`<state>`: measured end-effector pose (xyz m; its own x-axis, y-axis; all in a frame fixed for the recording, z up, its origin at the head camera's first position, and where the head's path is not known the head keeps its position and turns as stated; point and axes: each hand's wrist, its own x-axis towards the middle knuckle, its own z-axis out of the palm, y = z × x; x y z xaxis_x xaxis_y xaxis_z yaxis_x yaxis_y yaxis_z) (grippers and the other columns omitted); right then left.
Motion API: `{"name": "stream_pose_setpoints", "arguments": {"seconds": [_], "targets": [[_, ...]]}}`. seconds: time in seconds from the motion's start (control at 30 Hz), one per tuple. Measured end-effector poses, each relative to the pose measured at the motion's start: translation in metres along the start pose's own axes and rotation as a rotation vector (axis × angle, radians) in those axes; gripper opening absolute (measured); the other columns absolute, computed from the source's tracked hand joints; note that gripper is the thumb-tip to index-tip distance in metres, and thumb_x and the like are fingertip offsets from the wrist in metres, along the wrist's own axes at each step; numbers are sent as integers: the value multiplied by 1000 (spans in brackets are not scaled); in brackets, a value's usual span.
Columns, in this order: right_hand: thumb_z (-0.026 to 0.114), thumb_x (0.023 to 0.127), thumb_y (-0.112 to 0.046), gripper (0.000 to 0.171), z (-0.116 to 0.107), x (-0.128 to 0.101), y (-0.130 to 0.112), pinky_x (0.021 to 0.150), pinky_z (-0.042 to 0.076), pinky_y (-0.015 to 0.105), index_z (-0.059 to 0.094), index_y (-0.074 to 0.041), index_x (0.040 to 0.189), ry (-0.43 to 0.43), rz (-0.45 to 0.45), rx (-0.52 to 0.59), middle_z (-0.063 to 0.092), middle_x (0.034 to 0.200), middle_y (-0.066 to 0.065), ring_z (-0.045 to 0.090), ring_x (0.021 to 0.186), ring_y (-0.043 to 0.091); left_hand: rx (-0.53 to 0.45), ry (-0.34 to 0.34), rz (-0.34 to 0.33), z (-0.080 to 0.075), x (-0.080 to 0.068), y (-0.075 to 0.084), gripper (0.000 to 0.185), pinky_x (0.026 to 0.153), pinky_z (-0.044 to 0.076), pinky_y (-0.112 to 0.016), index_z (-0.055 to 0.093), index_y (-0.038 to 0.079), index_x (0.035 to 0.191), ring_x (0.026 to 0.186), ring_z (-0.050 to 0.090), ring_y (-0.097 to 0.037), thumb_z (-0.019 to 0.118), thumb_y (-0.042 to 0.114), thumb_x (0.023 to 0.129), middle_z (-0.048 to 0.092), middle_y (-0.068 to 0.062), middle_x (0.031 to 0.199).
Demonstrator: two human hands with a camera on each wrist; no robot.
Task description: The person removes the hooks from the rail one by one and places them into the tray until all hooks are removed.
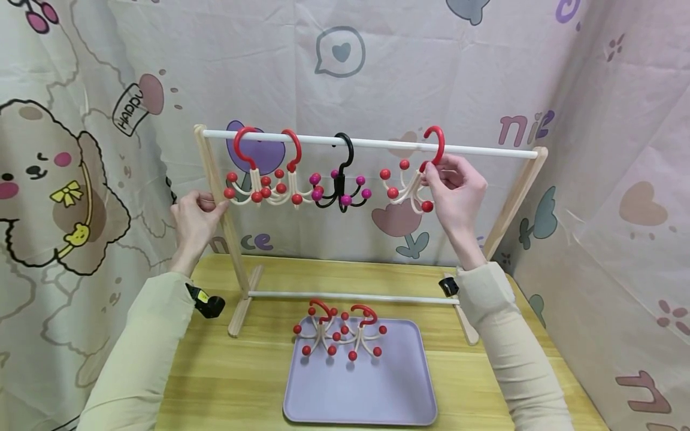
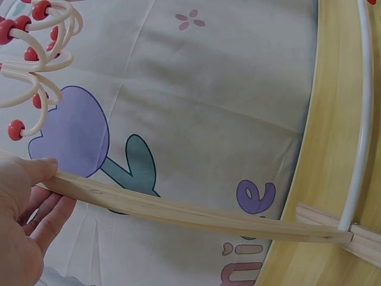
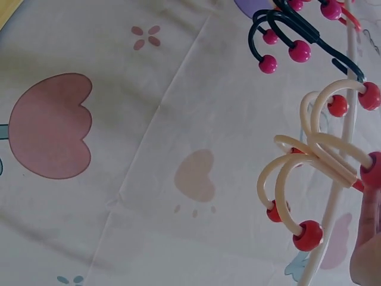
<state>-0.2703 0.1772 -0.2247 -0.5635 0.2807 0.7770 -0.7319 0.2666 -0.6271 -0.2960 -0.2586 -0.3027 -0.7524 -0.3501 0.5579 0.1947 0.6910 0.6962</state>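
From the head cam I'm looking at a little wooden rack (image 1: 215, 179) on the yellow table (image 1: 226, 383), with a white top rail (image 1: 485, 151) running between the two slanted posts. My left hand (image 1: 195, 216) grips the left post, fingers and thumb curled round it, which I'd guess is just to keep the light frame from wobbling. My right hand (image 1: 457, 190) pinches the stem of a red-hooked hanger (image 1: 415, 179) up at the rail, its hook (image 1: 436, 142) arched over the rail; I can't tell if it's actually resting on it or just above. Further left on the rail hang two more red hangers (image 1: 266, 179) and a black one with magenta beads (image 1: 342, 179), bunched near each other so the right half stays free. Down on the lilac tray (image 1: 360, 389) two more red hangers (image 1: 339, 332) lie tangled at the back edge, close under the lower bar (image 1: 350, 297). Left wrist cam: thumb on top of the wooden post (image 2: 196, 213) and fingers (image 2: 50, 220) wrapped under it, so a proper hold; a cluster of cream arms with red beads (image 2: 33, 53) hangs just above. Right wrist cam: the held hanger's cream arms and red beads (image 3: 309, 185) fill the right side, my fingertip (image 3: 370, 238) barely in the corner, the black hanger (image 3: 292, 36) beyond it.
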Motion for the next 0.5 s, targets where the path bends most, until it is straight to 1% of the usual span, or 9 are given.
{"name": "stream_pose_setpoints", "arguments": {"seconds": [0.13, 0.23, 0.33, 0.4, 0.5], "targets": [[71, 91, -10, 15, -6, -4, 1, 71, 57, 16, 72, 0, 103, 14, 8, 19, 75, 83, -11, 71, 67, 3, 4, -1, -7, 0, 0, -1, 34, 72, 38, -24, 65, -9, 109, 97, 60, -34, 71, 20, 93, 70, -30, 102], [71, 91, -8, 16, -13, -8, 3, 71, 58, 16, 71, 2, 102, 23, 17, 35, 75, 83, -10, 71, 66, 4, 7, -8, -15, 0, 0, 0, 32, 74, 39, -25, 65, -8, 110, 99, 60, -33, 70, 19, 93, 70, -29, 102], [70, 91, -9, 16, -21, -14, 5, 69, 57, 16, 70, 3, 102, 30, 34, 18, 75, 84, -10, 71, 66, 3, 8, -17, -22, -1, 0, 1, 32, 76, 39, -25, 65, -8, 110, 101, 59, -32, 70, 20, 94, 71, -28, 102], [70, 91, -9, 16, -26, -19, 8, 68, 57, 16, 70, 2, 103, 26, 52, 12, 74, 84, -10, 71, 66, 3, 10, -17, -26, -1, 0, 2, 32, 74, 39, -24, 65, -7, 110, 98, 59, -31, 70, 20, 94, 70, -27, 103], [69, 91, -8, 17, -33, -26, 13, 67, 56, 15, 68, 4, 104, 1, 74, 7, 74, 84, -11, 71, 66, 2, 11, -10, -31, -1, -1, 2, 31, 71, 38, -19, 65, -6, 109, 93, 59, -25, 70, 20, 93, 71, -27, 103]]}}
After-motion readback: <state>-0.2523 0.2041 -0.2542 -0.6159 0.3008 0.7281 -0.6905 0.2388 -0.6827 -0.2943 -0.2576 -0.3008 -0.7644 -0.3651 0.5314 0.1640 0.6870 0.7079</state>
